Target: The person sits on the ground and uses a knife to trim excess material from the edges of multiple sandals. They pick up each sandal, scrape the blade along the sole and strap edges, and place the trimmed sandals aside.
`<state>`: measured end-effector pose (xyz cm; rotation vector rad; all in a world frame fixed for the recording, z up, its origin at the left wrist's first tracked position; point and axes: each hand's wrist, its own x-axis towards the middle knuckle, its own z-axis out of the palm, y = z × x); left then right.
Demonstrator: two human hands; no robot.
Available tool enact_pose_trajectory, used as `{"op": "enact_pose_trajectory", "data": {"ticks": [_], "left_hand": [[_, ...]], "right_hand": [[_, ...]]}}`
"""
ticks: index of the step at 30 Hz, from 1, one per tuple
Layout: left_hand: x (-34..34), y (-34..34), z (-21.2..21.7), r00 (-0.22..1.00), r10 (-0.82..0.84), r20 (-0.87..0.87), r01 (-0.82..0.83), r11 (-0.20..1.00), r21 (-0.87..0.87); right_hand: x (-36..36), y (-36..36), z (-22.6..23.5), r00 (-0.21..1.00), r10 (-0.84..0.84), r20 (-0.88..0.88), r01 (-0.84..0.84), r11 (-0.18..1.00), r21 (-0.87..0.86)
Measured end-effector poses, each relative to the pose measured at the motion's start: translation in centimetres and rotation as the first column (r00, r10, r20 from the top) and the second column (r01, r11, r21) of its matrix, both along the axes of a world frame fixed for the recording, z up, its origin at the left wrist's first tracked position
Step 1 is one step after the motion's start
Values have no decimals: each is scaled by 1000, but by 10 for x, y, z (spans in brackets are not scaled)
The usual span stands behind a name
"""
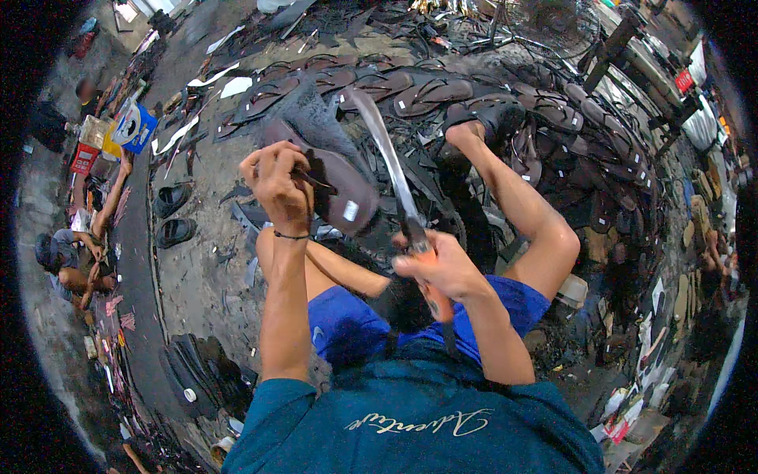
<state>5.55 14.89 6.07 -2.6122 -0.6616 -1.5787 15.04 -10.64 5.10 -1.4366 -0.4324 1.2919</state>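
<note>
From where I stand, the brown sandal (343,186) is up in front of the person's knees, above the littered floor (209,261); it is smooth and dark, with a small white label (350,210) near its rounded lower end. The left hand (278,180) has its fingers curled, pinching the sandal's left side. The right hand (444,267) is wrapped round the orange handle of a long, curved knife (388,154), whose shiny blade points up, just beside the sandal. I can't tell whether they touch. The left fingers hide part of the sandal, its strap is hard to make out, and the blade's tip blurs.
</note>
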Motion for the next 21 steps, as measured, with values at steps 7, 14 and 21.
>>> {"op": "enact_pose_trajectory", "data": {"ticks": [7, 14, 21], "left_hand": [[-39, -7, 4, 973, -226, -39, 228, 973, 28], [-65, -127, -21, 582, -779, -232, 781, 615, -108], [-89, -119, -53, 822, -116, 558, 569, 218, -793]], "right_hand": [[74, -50, -9, 184, -473, 862, 427, 828, 363], [28, 26, -38, 912, -371, 173, 329, 916, 230], [27, -11, -52, 939, -325, -116, 344, 907, 243]]}}
